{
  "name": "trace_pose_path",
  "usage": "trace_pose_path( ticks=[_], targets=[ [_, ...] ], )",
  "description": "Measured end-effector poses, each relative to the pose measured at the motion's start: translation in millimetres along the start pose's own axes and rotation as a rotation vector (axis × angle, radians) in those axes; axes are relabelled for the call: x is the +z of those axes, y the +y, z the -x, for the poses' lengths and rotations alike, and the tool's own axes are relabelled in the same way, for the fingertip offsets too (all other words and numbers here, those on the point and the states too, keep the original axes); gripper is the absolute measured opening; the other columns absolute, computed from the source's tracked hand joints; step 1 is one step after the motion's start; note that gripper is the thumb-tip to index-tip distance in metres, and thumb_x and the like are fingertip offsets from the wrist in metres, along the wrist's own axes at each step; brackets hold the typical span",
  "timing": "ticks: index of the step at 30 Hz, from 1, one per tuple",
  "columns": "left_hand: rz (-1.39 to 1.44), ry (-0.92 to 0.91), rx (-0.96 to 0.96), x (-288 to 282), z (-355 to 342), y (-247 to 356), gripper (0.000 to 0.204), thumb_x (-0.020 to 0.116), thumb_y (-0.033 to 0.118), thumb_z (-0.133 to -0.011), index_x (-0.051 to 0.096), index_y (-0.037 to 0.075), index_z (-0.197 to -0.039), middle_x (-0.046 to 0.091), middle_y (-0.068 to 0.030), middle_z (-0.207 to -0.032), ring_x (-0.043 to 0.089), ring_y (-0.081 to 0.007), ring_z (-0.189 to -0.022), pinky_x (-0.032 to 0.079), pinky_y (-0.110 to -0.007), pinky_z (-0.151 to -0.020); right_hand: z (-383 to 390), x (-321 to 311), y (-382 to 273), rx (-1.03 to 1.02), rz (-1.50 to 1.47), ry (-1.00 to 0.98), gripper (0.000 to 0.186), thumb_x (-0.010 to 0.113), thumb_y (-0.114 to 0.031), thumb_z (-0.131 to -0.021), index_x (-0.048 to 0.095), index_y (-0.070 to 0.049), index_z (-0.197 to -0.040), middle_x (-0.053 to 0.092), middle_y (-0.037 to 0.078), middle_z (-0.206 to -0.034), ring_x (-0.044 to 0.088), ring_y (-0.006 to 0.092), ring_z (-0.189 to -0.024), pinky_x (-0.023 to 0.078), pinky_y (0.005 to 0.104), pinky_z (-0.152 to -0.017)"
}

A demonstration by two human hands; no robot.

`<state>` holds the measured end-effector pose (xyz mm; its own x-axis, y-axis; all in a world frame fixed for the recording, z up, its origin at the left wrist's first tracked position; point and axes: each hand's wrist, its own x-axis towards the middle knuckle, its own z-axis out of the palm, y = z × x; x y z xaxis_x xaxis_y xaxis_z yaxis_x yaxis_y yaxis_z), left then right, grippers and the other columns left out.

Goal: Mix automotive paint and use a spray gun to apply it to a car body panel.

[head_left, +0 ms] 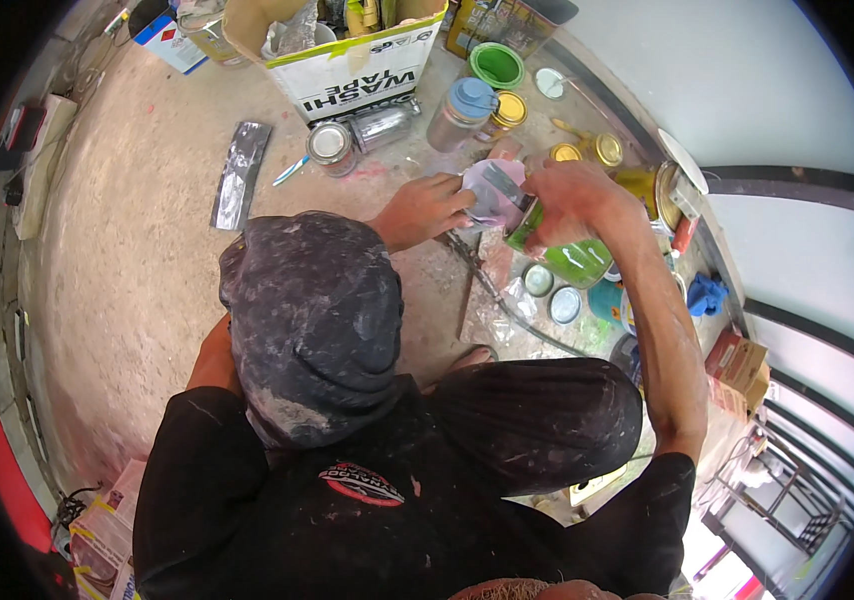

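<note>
My left hand (437, 208) pinches the rim of a pale pinkish translucent cup (487, 208). A grey strip (504, 184) shows inside the cup; I cannot tell whether it is a blade or liquid. My right hand (577, 205) grips a tilted metal can with a green side (575, 258), close against the cup's right side. Below the can lie two small round lids or tins (566, 305) on the floor. A hose (487, 285) runs under my hands. A blue-lidded bottle (461, 115) stands just beyond the cup.
Cardboard box (352, 80) with contents at the back; several tins (507, 108) along the glass wall (787, 110); silver jar (332, 148); grey flat board (241, 175) and blue-white stick (290, 171) on the concrete floor (117, 310). My bent knees fill the near middle. Cardboard cartons (732, 365) sit at the right.
</note>
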<state>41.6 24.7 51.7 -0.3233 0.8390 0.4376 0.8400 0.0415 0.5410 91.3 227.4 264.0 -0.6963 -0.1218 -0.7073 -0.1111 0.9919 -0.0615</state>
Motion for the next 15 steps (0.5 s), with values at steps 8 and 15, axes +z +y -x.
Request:
trace_pose_path(
  ticks=[8,15],
  targets=[
    [0.0,-0.004,-0.004,-2.6,-0.8,1.5,0.031,0.071,0.031,-0.09,0.059,0.007,-0.106,0.061,-0.0115,-0.102,0.062,-0.0319,-0.099,0.052,-0.042,-0.084,-1.2,-0.7,0.0,0.009,-0.023,-0.01,0.058,0.089,-0.038,-0.064,0.075,-0.004,-0.11,0.074,0.021,-0.097,0.071,0.0403,-0.098,0.057,0.0476,-0.087],
    [0.001,0.003,0.007,-2.5,-1.4,0.7,0.031,0.071,0.031,-0.09,0.059,0.007,-0.106,0.061,-0.0122,-0.103,0.062,-0.032,-0.1,0.053,-0.041,-0.084,-3.1,1.2,0.2,0.027,-0.034,-0.008,0.055,0.088,-0.035,-0.065,0.076,-0.008,-0.111,0.075,0.02,-0.099,0.071,0.0391,-0.099,0.057,0.047,-0.087]
  ],
)
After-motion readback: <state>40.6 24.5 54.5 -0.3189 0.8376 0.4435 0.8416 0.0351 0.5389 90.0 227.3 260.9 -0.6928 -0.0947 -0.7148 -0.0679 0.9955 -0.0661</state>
